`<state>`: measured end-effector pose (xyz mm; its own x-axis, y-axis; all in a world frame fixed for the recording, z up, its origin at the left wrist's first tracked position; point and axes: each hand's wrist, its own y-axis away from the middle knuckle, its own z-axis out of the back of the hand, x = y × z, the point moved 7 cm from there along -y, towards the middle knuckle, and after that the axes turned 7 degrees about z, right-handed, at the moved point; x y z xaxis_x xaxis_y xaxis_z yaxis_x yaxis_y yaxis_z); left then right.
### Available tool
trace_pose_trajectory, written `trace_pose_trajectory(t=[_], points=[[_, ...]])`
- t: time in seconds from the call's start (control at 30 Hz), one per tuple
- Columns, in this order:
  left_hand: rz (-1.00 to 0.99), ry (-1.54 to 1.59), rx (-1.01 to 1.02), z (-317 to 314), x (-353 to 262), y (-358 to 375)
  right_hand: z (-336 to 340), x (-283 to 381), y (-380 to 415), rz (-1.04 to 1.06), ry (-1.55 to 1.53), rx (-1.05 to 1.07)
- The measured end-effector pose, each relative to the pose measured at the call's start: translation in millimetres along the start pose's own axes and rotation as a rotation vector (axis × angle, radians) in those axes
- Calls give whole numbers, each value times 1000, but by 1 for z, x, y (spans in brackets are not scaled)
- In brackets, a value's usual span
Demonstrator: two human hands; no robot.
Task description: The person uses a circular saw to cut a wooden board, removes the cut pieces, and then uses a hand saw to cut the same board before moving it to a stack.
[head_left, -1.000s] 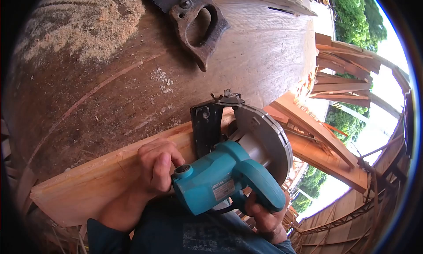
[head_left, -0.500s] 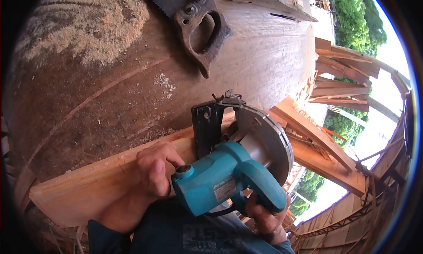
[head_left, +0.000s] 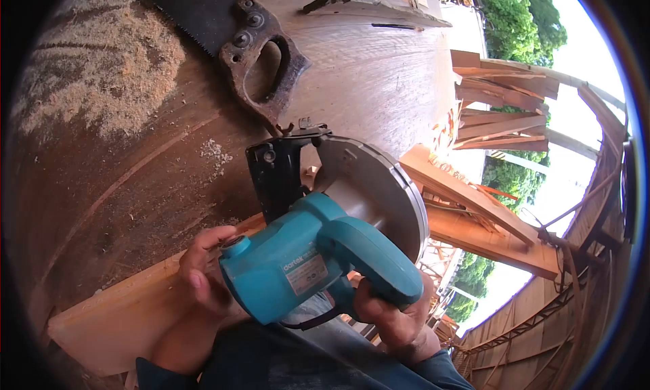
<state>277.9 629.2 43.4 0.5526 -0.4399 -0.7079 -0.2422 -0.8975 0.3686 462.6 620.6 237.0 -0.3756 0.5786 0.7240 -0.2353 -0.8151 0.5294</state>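
A teal circular saw (head_left: 277,268) with a grey metal blade guard (head_left: 379,180) and a black base plate (head_left: 274,180) fills the middle. My right hand (head_left: 399,319) is wrapped round its rear handle. At the back end of the motor housing is my left hand (head_left: 203,271), its thumb and a finger apart, the rest hidden behind the housing. It is close against the saw and above a pale wooden board (head_left: 112,315) that lies along the near edge of the bench. The saw covers part of that board; whether the blade touches wood is hidden.
A handsaw (head_left: 240,55) with a worn handle lies on the wooden bench (head_left: 359,78), just beyond the circular saw. Sawdust (head_left: 108,65) is heaped at upper left. A wooden piece (head_left: 379,7) is at the far end; stacked offcuts (head_left: 504,116) and beams (head_left: 497,244) are at right.
The circular saw and both my hands have shifted left in view, as has the handsaw. My left hand's fingers, curled over the board before, are now more extended beside the motor housing.
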Motion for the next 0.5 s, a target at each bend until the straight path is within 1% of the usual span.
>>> trace_pose_trajectory(t=[0.03,0.1,0.17,0.2,0.27,0.3,0.33,0.37,0.4,0.47,0.5], points=[[26,86,-28,-3,3,1,-2,3,-4,7,-50,12],[61,-20,-24,13,16,0,-6,12,-9,95,-119,-16],[86,43,-68,3,1,-4,-8,15,-7,268,-21,30],[89,17,-46,1,1,-6,-8,15,-6,270,-12,14],[53,87,-186,0,1,-6,-10,11,-1,260,-63,-32],[18,47,-201,2,3,-5,-8,9,4,256,-93,-55],[-16,8,-218,4,6,-4,-4,10,13,304,-51,-88],[-75,-102,-183,17,10,-6,3,6,26,335,-18,-135],[-135,-210,-150,15,5,-12,14,0,43,363,18,-183],[-227,-431,-183,5,-2,-12,45,-5,68,393,76,-235],[-273,-547,-217,-3,-14,-8,63,-7,78,405,90,-239]])
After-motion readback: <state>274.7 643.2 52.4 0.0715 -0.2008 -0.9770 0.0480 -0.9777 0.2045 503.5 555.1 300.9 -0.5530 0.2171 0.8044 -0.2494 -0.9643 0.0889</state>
